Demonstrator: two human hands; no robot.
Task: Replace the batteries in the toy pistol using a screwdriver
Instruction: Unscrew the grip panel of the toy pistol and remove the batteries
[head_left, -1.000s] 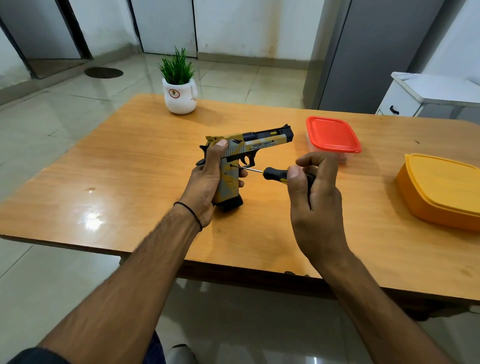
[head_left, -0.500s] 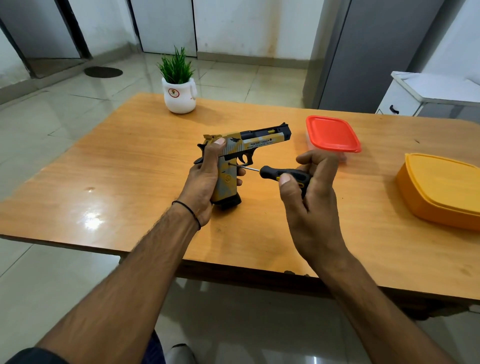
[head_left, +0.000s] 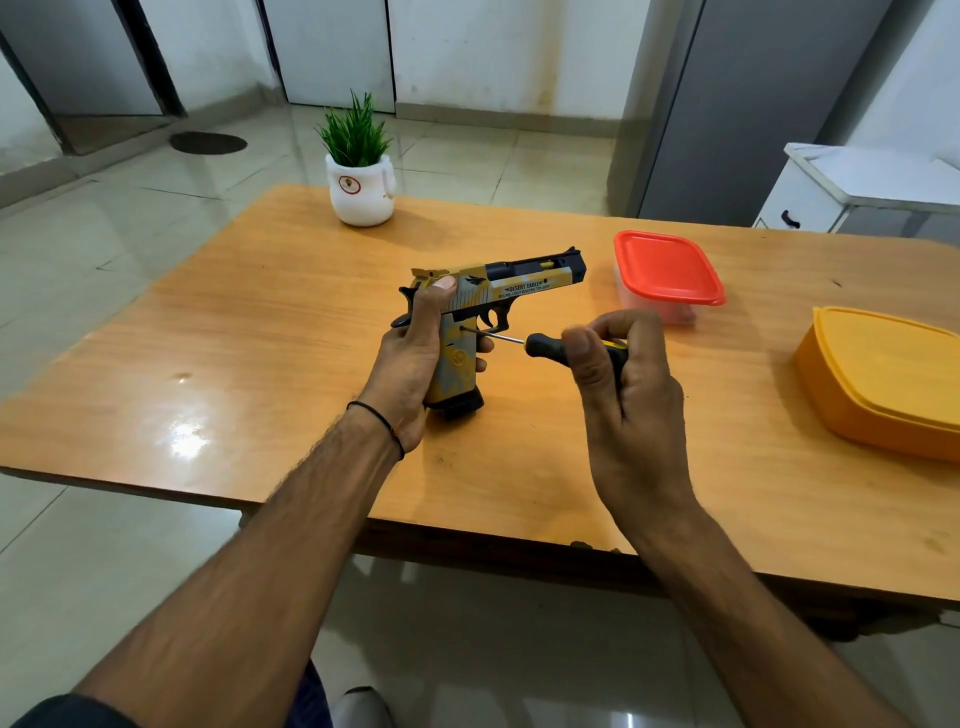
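Note:
A yellow, grey and black toy pistol stands upright on its grip base on the wooden table, barrel pointing right. My left hand grips the pistol's handle from the left, thumb up near the slide. My right hand pinches a screwdriver with a black and yellow handle. The thin metal shaft points left, and its tip sits in a screw hole high on the grip, just below the trigger guard.
A clear box with a red lid stands right of the pistol. A large orange lidded container sits at the table's right edge. A white pot with a green plant is at the back. A white cabinet stands beyond.
My right hand has shifted its fingers along the screwdriver handle while the tip stays in the grip's screw hole. The pistol and my left hand have barely moved.

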